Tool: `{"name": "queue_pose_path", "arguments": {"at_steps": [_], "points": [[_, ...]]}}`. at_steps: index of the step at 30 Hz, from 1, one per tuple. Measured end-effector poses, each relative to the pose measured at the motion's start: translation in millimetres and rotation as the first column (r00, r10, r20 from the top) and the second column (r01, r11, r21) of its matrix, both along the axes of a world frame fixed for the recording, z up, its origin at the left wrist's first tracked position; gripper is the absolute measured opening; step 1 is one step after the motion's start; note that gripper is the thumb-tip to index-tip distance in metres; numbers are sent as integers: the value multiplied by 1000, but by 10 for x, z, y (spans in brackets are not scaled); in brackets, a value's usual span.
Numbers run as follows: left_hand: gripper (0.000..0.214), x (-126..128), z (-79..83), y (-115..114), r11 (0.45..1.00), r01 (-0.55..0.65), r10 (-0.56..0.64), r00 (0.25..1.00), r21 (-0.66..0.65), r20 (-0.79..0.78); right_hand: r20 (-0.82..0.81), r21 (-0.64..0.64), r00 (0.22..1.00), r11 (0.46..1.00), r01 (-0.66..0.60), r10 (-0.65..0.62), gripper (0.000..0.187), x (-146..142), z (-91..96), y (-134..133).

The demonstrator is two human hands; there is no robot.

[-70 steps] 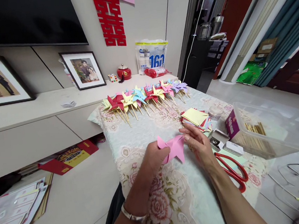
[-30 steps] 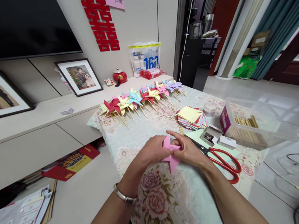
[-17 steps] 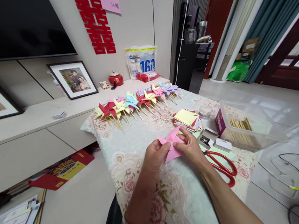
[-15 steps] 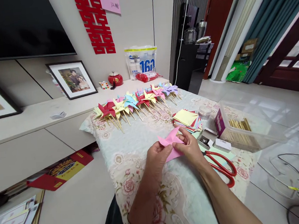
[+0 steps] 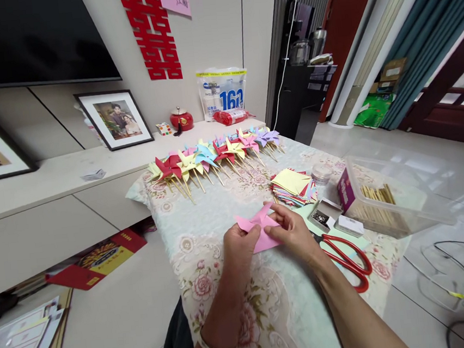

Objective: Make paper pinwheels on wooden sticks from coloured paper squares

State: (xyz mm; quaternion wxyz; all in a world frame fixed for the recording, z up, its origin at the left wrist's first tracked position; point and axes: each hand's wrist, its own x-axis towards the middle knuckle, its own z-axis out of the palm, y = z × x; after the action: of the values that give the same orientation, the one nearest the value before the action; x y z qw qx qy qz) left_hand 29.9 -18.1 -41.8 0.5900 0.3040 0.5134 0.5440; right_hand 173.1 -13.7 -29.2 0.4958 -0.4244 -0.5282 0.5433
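A pink paper pinwheel with folded blades is held between my two hands over the front of the table. My left hand grips its left side, thumb on top near the centre. From the right, my right hand pinches it with thumb and fingers. Close to my right hand lie red-handled scissors, a small open box of metal pins and a small white box. Beyond the hands sits a stack of coloured paper squares.
Finished pinwheels on sticks lie in a row along the far edge of the floral tablecloth. At the right stands a clear plastic bin holding wooden sticks, near a round clear container.
The pink pinwheel has turned slightly and shifted a little left in my hands. My right fingers have moved on its upper right blade. The view has shifted slightly.
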Motion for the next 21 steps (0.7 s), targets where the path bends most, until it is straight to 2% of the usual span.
{"name": "queue_pose_path", "arguments": {"at_steps": [5, 8, 11, 15, 18, 21], "points": [[26, -134, 29, -30, 1000, 24, -24, 996, 6, 91, 7, 103, 999, 994, 35, -36, 49, 100, 25, 18], [27, -183, 32, -28, 999, 44, -42, 991, -9, 127, 65, 193, 997, 980, -52, 40, 39, 124, 51, 5], [27, -198, 45, -22, 999, 46, -44, 986, -11, 162, 96, 261, 992, 959, -106, 83, 39, 136, 51, -8], [26, -197, 78, -22, 999, 30, -27, 981, -15, 191, 105, 272, 992, 958, -90, 63, 43, 161, 36, -17], [26, -201, 82, -24, 1000, 24, -21, 982, -13, 188, 137, 280, 985, 950, -140, 105, 31, 166, 63, -31], [26, -208, 56, -23, 999, 34, -32, 984, -7, 174, 243, 286, 960, 935, -208, 139, 19, 146, 111, -49]]}}
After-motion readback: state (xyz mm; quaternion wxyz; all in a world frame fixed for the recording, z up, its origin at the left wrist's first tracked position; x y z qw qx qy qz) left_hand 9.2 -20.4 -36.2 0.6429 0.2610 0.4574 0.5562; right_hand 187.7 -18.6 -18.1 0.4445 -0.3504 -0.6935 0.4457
